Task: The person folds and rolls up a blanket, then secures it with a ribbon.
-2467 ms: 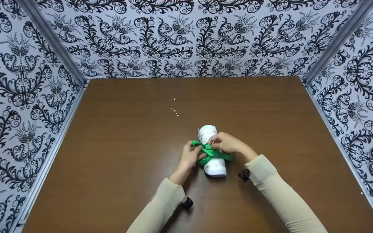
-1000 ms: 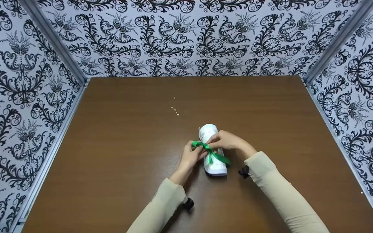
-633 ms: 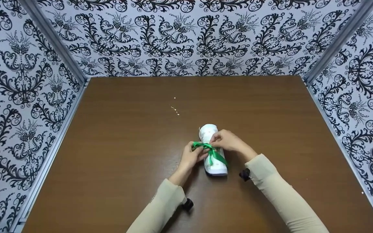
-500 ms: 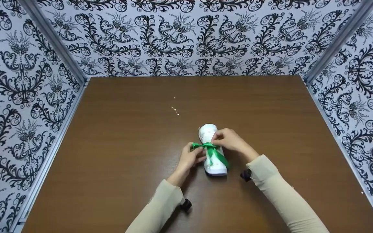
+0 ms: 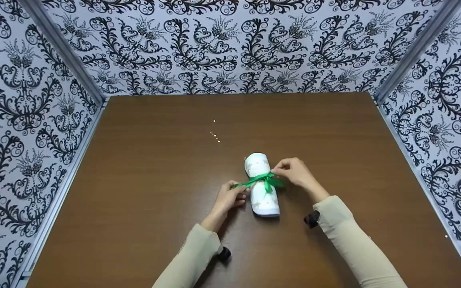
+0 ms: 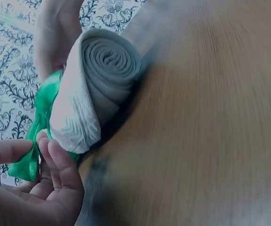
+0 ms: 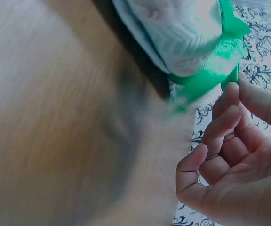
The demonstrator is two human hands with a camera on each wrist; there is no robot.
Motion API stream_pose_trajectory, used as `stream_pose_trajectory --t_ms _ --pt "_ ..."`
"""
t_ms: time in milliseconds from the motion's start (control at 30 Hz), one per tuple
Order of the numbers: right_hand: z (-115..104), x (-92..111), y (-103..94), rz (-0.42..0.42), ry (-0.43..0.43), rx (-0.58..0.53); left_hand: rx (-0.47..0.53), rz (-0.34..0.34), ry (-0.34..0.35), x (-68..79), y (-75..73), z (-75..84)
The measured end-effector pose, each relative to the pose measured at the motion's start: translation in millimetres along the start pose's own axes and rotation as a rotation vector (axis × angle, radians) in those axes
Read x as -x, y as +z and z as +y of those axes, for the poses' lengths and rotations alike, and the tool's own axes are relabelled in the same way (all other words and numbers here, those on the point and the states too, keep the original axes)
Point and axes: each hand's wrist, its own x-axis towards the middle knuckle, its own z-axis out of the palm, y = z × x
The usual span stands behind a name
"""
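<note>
A white patterned cloth, rolled into a cylinder [image 5: 265, 203], lies on the table with its spiral end showing in the left wrist view. Round its middle runs a green satin ribbon [image 5: 259, 178], knotted on top with a loop on each side. My left hand [image 5: 229, 197] pinches the left loop [image 6: 26, 165] between thumb and fingers, left of the roll. On the other side, my right hand [image 5: 295, 172] pinches the ribbon [image 7: 229, 77] between thumb and index finger, its other fingers loosely curled. A ribbon tail hangs toward the table on the right.
The brown wooden table [image 5: 154, 160] is bordered by black-and-white patterned walls [image 5: 214, 48] with grey metal frame strips [image 5: 64, 52]. Small pale specks [image 5: 215, 137] lie on the wood beyond the roll. A dark wrist device [image 5: 224, 255] sits below the left cuff.
Both hands have moved apart, the left to the left and the right to the right, drawing the ribbon loops outward. The knot has tightened on top of the roll, which stays in place.
</note>
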Motion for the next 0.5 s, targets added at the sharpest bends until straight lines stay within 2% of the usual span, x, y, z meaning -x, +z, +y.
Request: stream_pose_trajectory --t_ms 500 --pt "27 15 -7.1 0.050 0.046 -0.001 -0.010 -0.006 -0.006 -4.6 -22.4 1.9"
